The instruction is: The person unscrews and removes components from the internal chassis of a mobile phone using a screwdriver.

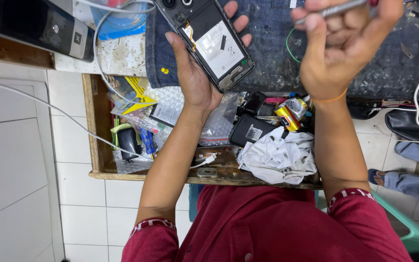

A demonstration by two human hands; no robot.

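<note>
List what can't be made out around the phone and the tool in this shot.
- Phone, head view: top end cut by the frame edge; the left hand hides its underside.
- Tool: tip covered by the right hand, far end past the top edge.
- Drawer: both forearms and a white rag hide part of its clutter.
- Small parts inside the phone: too small to tell.

white tiled floor (20, 194), cluttered wooden drawer (95, 145)

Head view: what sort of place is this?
Probably a phone repair bench: the left hand holds an opened phone, the right hand a thin metal tool, above an open drawer of parts.
</note>
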